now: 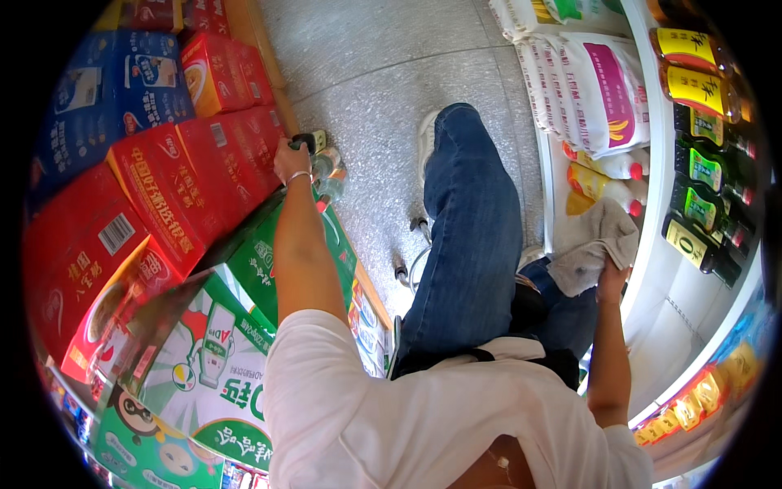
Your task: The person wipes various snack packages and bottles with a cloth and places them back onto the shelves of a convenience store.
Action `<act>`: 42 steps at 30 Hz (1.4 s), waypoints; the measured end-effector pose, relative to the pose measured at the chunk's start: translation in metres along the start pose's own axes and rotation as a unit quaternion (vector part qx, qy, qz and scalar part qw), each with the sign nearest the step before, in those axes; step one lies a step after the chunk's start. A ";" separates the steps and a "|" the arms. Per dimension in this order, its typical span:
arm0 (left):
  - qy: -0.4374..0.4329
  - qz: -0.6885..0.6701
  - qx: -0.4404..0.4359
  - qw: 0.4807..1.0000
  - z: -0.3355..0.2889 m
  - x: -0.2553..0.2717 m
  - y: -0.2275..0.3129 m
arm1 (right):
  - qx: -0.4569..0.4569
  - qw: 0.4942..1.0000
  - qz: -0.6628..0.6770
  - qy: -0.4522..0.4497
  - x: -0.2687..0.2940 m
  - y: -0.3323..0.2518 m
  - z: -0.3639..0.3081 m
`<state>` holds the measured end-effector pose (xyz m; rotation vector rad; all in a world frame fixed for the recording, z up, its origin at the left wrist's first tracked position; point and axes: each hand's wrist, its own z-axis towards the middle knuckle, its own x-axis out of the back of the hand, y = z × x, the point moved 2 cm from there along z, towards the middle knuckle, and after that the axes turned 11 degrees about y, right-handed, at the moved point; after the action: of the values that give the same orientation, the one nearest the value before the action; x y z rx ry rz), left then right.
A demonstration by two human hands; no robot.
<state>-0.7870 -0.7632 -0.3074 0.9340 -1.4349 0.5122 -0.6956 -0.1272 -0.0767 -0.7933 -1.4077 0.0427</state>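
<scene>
Left hand [291,160] curls its fingers round a small dark item [302,141], apparently a bottle's top, at the far left beside the aisle. Right hand [612,283] pinches a bunched grey cloth [593,246] on the right, just in front of the white shelf [547,191]. Next to the left hand, clear bottles [331,189] sit close together along the edge of the display. Red boxes [183,191] rise to its left, with blue boxes [138,81] beyond and green cartons [204,359] nearer. On the right side are white sacks [570,94], far off, and dark bottles [700,200] with green labels.

The step in hand looks like taking hold of the item on the left while the cloth waits well apart on the right. Next, I judge, the left grip needs care to avoid knocking the neighbouring bottles.

Left fingertips are hard to make out, and the dark item's lower part is unclear. The cloth hides part of the right fingers; the near cartons are cut off.
</scene>
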 end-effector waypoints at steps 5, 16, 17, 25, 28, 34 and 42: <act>-0.110 0.050 -0.209 0.970 0.031 -0.030 -0.038 | 0.188 0.925 -0.325 -0.058 0.003 0.088 -0.042; 0.002 0.058 -0.026 0.998 0.004 0.053 0.064 | 0.008 0.775 0.514 0.367 0.106 0.097 -0.028; 0.024 -0.001 -0.038 0.999 0.004 0.060 0.050 | -0.162 0.856 0.274 0.408 0.129 0.001 0.002; 0.027 -0.242 -0.297 0.923 -0.080 0.076 0.086 | -0.023 0.813 0.072 0.578 0.187 0.014 0.166; -0.005 -0.386 -0.261 0.885 -0.125 0.085 0.080 | -0.044 0.856 0.114 0.502 0.193 0.004 0.179; -0.083 -0.447 -0.315 0.833 -0.297 0.207 0.188 | -0.030 0.860 0.299 0.412 0.194 0.025 0.108; -0.869 -0.379 -0.064 0.311 -0.486 0.249 0.236 | 0.061 0.582 0.808 0.067 0.201 -0.037 -0.057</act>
<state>-0.6515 -0.3028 0.0436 1.9308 -2.2355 -2.0968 -0.6190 -0.0866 0.1170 -1.6667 -0.0790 1.4438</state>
